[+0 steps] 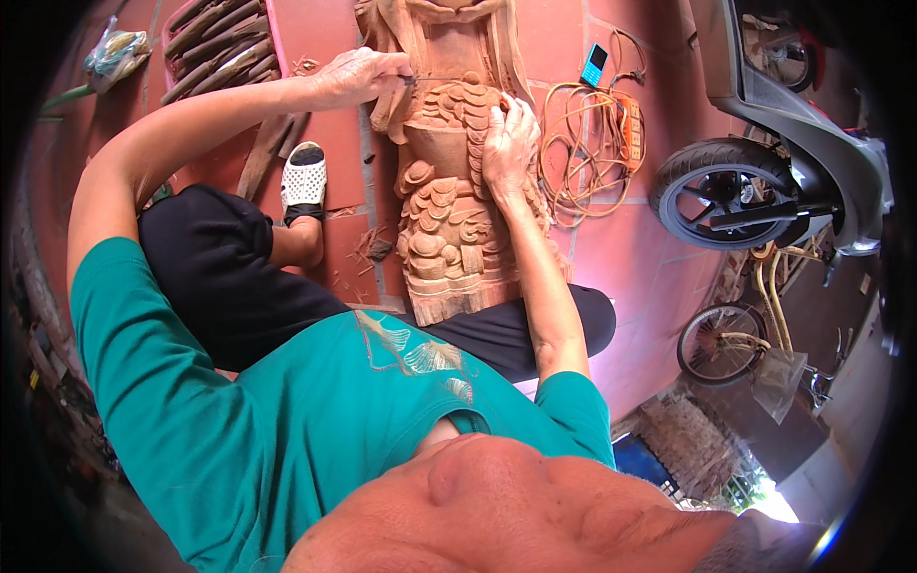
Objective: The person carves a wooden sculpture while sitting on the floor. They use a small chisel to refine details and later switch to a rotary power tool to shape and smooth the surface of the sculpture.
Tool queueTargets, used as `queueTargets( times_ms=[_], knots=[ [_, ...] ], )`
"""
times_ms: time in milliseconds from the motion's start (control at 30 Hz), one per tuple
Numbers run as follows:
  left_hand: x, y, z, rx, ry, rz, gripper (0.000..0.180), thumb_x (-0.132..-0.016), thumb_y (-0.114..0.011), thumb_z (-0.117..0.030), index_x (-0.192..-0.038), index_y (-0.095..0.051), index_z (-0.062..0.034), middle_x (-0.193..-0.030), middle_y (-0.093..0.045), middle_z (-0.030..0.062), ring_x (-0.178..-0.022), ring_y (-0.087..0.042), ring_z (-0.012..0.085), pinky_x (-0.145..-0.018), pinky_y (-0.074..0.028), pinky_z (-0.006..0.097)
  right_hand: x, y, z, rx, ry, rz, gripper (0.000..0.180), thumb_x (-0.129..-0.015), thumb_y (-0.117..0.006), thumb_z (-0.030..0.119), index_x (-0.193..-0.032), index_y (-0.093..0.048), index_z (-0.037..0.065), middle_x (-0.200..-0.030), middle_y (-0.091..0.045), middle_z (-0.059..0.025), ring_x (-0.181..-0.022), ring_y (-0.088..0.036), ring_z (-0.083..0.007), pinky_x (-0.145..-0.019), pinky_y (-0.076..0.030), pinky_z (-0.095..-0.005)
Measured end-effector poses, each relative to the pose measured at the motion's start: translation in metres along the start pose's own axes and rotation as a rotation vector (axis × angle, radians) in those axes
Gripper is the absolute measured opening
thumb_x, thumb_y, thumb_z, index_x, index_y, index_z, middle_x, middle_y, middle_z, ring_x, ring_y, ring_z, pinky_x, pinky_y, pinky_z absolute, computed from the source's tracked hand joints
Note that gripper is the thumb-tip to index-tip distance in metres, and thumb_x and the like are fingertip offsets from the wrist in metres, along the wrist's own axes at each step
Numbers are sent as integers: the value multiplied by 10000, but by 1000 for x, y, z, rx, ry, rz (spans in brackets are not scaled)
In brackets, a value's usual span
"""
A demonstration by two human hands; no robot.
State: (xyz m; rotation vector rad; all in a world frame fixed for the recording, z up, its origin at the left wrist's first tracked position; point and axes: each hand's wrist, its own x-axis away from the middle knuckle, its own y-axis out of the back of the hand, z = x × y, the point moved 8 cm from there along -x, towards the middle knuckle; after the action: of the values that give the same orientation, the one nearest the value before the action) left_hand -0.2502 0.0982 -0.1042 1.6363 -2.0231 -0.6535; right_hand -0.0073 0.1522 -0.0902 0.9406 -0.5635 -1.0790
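Left hand grips chisel (thin), right hand steadies carving

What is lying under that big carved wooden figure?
The wooden carving lies on red floor tiles, with wood chips beside it. Its lower end meets the person's dark trousers. The floor directly beneath it is covered, so anything there cannot be seen.

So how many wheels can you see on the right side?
2. The scooter's black front wheel stands on the red tiles beside the orange cable coil; a thinner bicycle wheel sits below it, toward the lower right. Other wheels may be hidden beyond the frame edge.
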Motion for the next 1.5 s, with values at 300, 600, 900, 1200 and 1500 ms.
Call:
queueTargets(
  times_ms=[300,600,900,1200,1500],
  knots=[
    [-18,2,-24,-258,39,89,200,-923,-592,-164,-1078,-601,-37,-755,-658,178,-768,-659,382,-677,-500,456,2,1,3,53,8,-52,413,-1018,-466,342,-1345,-538,99,-1371,-486,-198,-1301,-414,-371,-1102,-295,-489],
    [-29,13,-25,-181,-25,76,164,-908,-601,-154,-1007,-629,-28,-819,-679,193,-805,-666,389,-692,-523,462,1,2,4,46,13,-50,419,-1018,-466,351,-1339,-544,93,-1367,-490,-192,-1295,-422,-368,-1102,-299,-482],
    [-13,-7,-16,-60,163,48,238,-925,-596,-222,-1113,-625,-78,-850,-689,183,-871,-679,362,-796,-525,468,1,0,-1,3,-23,4,429,-1010,-470,361,-1354,-514,109,-1410,-429,-162,-1324,-354,-378,-1091,-282,-528],
    [-10,12,-11,-44,96,-171,228,-933,-610,-218,-1102,-633,-67,-864,-700,157,-835,-681,345,-746,-523,444,1,-3,-2,-4,-15,7,441,-1010,-471,367,-1365,-505,107,-1415,-425,-160,-1328,-349,-382,-1090,-279,-540],
    [-30,10,-35,-363,-50,-34,219,-895,-619,-149,-1098,-611,-65,-762,-655,199,-782,-656,398,-675,-506,495,1,-3,-1,-12,-21,10,453,-1014,-460,376,-1371,-501,99,-1424,-411,-168,-1331,-343,-380,-1091,-271,-544]
  ],
)
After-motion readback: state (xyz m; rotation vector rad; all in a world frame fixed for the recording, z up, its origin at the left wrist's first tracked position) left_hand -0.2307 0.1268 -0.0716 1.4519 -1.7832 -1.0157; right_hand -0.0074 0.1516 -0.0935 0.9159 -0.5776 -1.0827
